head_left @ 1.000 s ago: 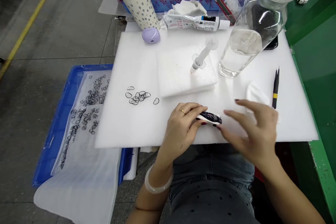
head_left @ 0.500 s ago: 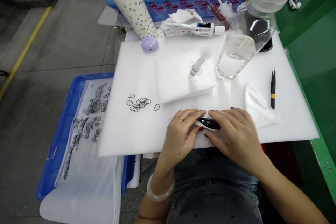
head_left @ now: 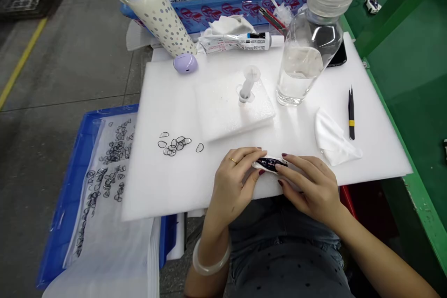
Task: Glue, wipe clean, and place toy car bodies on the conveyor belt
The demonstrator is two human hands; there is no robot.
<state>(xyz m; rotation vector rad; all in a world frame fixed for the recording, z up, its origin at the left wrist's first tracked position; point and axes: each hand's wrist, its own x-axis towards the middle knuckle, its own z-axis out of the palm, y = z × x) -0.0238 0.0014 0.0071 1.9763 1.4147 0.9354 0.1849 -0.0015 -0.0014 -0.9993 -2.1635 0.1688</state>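
The white board (head_left: 157, 191) spans the workspace; its near edge runs just under both hands, and its right edge slants along the green metal (head_left: 401, 102). Beside its left edge sits a blue tray (head_left: 66, 200), below board level. Behind the far edge is a blue box (head_left: 240, 9). The bottle (head_left: 295, 65) rises beside the foam block (head_left: 223, 111), leaving a strip of board between block and hands. The left hand (head_left: 232, 181) pinches one end of a black-and-white piece (head_left: 267, 164), near the board's front edge. The right hand (head_left: 316, 188) has fingertips on the other end; whether it grips, I cannot tell. Rightward lie the cloth (head_left: 333, 142) and tweezers (head_left: 351, 116), with board surface reaching past them. Small rings (head_left: 176, 145) cluster leftward, well inside the left edge.
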